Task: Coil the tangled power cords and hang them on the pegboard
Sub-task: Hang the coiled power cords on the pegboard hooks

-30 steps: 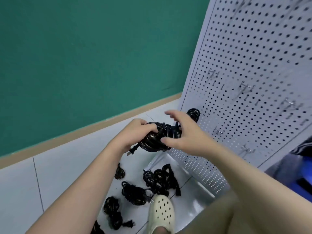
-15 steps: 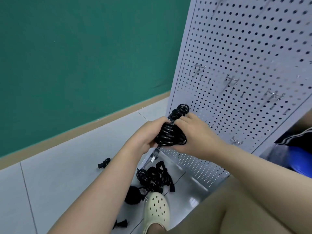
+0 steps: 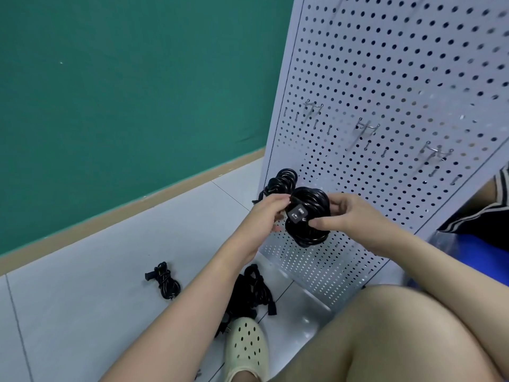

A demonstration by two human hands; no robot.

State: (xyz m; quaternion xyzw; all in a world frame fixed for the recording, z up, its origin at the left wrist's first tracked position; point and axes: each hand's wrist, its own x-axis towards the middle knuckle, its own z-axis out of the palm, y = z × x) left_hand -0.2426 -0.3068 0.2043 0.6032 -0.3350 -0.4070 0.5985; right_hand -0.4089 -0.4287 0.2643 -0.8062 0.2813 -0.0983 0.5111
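I hold a coiled black power cord (image 3: 308, 216) in front of the lower part of the white pegboard (image 3: 385, 78), with its plug (image 3: 297, 215) facing me. My left hand (image 3: 264, 219) grips the coil's left side, fingers curled round it beside the plug. My right hand (image 3: 355, 219) pinches the coil's right side, thumb on the front and fingers curled behind. Just up and left of the cord I hold, a second coiled cord (image 3: 283, 180) hangs at the pegboard's left edge. Higher on the pegboard, metal hooks (image 3: 367, 128) stick out in a row. On the tiled floor (image 3: 82, 285) left of the pegboard's base lies a small bundled cord (image 3: 165, 279), and a heap of tangled black cords (image 3: 250, 293) lies by the base, just behind my cream perforated clog (image 3: 246, 348). My bare knee (image 3: 399, 326) fills the corner nearest me, below the pegboard.
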